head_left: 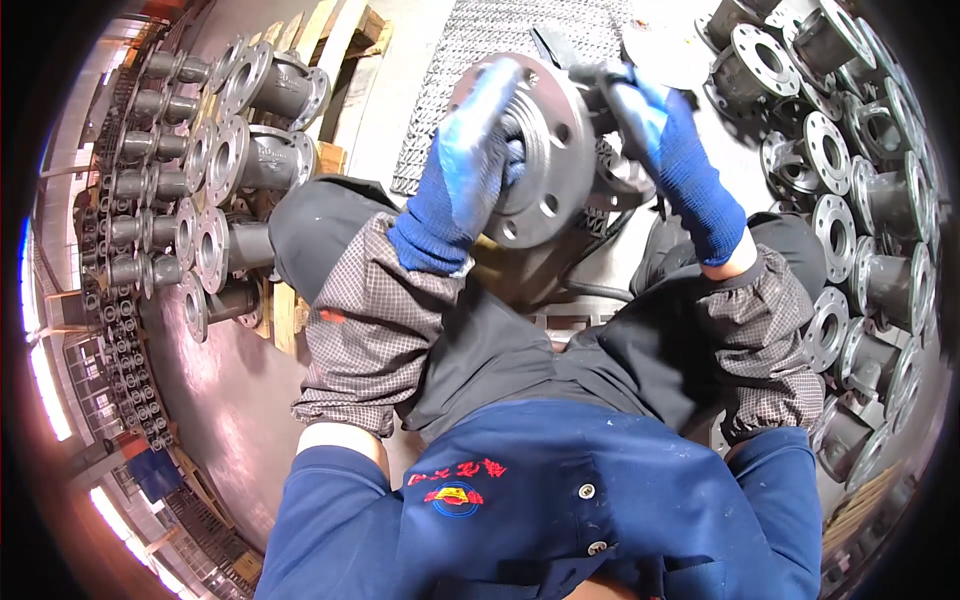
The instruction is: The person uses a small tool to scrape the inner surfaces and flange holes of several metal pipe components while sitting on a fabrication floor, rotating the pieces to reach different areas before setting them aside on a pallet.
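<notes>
In front of me, between my knees, a grey cast-metal flanged pipe fitting [565, 150] is raised with its round, bolt-holed flange turned toward my left hand. My left hand [480, 145], in a blue coated glove, grips this flange, its fingers curled into the central bore and the glove lying across the face. My right hand [660, 125], gloved the same way, is closed at the fitting's far right side, by a dark part. Motion blur and the glove hide what its fingers hold. Another flange [625, 175] shows below, between the hands.
Several grey flanged fittings [265, 155] stand on a wooden pallet [340, 50] at left, with long rows behind. More fittings [830, 150] are stacked at right. A patterned metal plate [440, 100] lies on the floor ahead. A black hose [597, 290] runs between my legs.
</notes>
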A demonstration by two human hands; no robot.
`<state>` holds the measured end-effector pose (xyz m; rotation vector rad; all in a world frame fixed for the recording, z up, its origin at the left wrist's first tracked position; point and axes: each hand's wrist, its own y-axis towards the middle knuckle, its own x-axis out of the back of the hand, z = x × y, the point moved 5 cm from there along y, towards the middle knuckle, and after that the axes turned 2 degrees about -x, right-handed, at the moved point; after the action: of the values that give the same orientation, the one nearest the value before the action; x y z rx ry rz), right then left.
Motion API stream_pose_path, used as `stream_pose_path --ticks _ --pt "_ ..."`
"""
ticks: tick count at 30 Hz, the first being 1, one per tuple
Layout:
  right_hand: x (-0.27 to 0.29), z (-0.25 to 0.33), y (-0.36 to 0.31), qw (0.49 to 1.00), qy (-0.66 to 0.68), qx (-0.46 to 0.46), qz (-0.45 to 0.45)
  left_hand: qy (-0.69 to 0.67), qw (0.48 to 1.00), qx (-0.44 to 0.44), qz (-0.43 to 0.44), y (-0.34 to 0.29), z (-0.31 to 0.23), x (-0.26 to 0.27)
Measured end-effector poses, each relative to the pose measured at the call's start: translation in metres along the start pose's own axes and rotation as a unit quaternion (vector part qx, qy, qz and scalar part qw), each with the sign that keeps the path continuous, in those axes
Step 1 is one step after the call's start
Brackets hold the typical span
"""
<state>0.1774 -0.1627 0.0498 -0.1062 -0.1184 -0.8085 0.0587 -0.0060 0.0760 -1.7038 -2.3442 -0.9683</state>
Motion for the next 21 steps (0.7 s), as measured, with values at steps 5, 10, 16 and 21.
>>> stream_pose_path --ticks 5,10,16,21 --pt "0.011 0.032 -0.010 0.840 -0.382 0.379 -0.072 -0.123 0.984 0.091 -0.093 0.017 -0.011 0.018" --pt "0.031 0.022 -0.004 0.848 -0.427 0.301 -0.087 0.189 0.980 -0.056 0.035 0.011 -0.049 -0.040" --pt "0.022 0.039 0.011 0.940 -0.151 0.303 0.034 0.285 0.950 0.027 0.127 -0.005 -0.022 -0.053" --pt "0.088 0.022 -0.004 0.991 0.098 0.081 -0.037 0.248 0.962 0.043 0.109 0.035 -0.007 -0.031"
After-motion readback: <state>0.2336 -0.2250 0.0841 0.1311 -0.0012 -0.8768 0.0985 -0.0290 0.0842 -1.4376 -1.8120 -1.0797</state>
